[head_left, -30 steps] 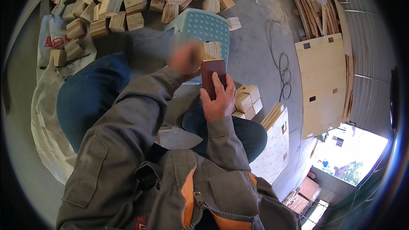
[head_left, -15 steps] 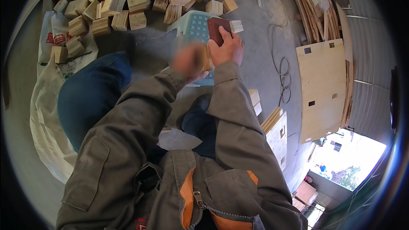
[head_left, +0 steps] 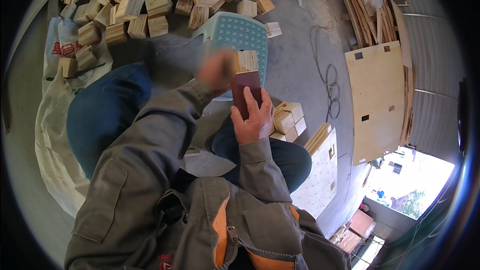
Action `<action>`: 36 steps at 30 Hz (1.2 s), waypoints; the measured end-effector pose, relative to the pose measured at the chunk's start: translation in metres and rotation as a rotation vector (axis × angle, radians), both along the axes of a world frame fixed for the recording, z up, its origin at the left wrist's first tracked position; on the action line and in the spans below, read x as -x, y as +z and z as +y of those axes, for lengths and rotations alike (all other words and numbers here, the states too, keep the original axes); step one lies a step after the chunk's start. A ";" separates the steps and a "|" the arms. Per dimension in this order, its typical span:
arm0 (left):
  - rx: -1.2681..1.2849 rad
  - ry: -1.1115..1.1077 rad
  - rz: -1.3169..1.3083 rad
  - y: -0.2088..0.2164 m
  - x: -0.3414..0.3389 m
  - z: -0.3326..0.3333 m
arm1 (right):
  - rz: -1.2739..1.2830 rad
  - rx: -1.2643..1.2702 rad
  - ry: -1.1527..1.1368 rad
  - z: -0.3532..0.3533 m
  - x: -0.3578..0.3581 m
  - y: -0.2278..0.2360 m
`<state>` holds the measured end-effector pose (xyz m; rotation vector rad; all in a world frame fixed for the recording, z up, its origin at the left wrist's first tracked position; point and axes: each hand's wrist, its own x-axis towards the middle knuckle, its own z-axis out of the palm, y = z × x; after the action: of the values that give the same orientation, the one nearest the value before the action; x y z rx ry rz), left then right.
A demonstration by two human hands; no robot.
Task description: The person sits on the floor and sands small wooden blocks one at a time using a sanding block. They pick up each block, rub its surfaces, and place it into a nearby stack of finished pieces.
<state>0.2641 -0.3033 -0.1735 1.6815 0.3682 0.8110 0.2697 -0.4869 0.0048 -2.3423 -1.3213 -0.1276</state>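
Note:
My left hand [head_left: 216, 72], smeared by motion, is closed on a layered plywood block [head_left: 247, 61] above a light blue-green plastic stool [head_left: 237, 27]. Its fingers are hard to make out. In my right hand [head_left: 254, 122] is a dark red sanding block [head_left: 240, 90], flat and rectangular. My fingers lie over its top face, with the thumb along its left side. The far end of the sanding block meets the near end of the plywood block; how firmly they touch I cannot tell.
A large heap of plywood blocks [head_left: 157, 2] lies at the far left, partly beside a white woven sack [head_left: 55, 140]. More blocks [head_left: 287, 120] are stacked by my right knee. A cable [head_left: 330, 87] and leaning boards [head_left: 377, 105] are to the right.
My right hand has drawn the sanding block back toward me, from over the stool to the near end of the plywood block. The left hand stays about in place, still blurred.

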 end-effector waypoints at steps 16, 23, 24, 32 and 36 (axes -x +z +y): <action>-0.211 0.088 0.137 0.043 0.014 0.001 | 0.032 0.017 -0.140 0.112 -0.066 -0.011; -0.155 0.084 -0.045 0.036 0.004 -0.002 | -0.030 -0.008 -0.036 0.025 -0.018 -0.005; -0.175 0.104 0.001 0.035 0.006 -0.001 | -0.024 -0.013 -0.027 0.013 -0.011 -0.005; -0.153 0.107 0.042 0.036 0.012 -0.001 | -0.041 -0.031 -0.008 0.005 -0.018 -0.009; -0.137 0.115 0.093 0.037 0.018 0.000 | -0.025 -0.042 -0.049 0.063 -0.051 -0.015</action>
<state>0.2456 -0.3037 -0.1367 1.8436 0.4868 0.8609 0.3211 -0.4243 -0.0099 -2.3461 -1.2608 -0.1980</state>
